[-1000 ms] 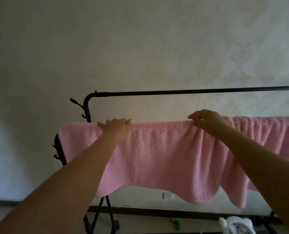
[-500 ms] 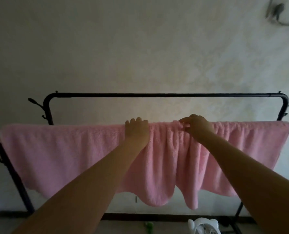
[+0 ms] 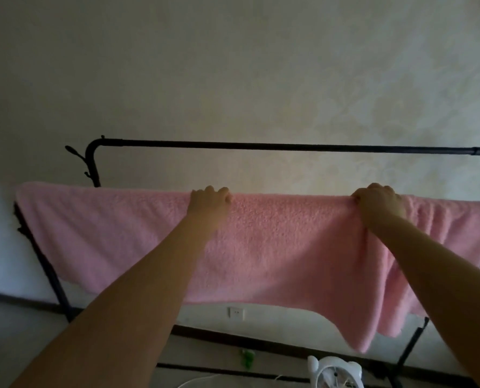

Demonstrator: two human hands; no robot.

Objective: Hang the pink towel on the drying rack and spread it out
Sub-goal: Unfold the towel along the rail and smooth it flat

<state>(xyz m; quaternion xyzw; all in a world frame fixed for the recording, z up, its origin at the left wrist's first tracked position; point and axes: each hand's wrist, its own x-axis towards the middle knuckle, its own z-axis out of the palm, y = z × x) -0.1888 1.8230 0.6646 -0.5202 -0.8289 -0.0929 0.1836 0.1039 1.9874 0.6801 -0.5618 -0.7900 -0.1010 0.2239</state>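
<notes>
A fluffy pink towel (image 3: 283, 247) hangs over the lower bar of a black metal drying rack (image 3: 261, 145), covering that bar from the left post almost to the right edge of view. Between my hands the fabric lies flat; to the right of my right hand it bunches in folds and hangs lower. My left hand (image 3: 209, 204) grips the towel's top fold near the middle-left. My right hand (image 3: 378, 201) pinches the top fold further right. The rack's upper bar is bare.
A pale patterned wall stands close behind the rack. A wall socket (image 3: 236, 313) shows under the towel's hem. On the floor lie a small green object (image 3: 247, 358) and a white fan (image 3: 335, 372). Hooks stick out at the rack's left post (image 3: 91, 166).
My hands were close together at the towel's bunched middle; they have since moved apart along the bar, and the fabric between them is now stretched flat.
</notes>
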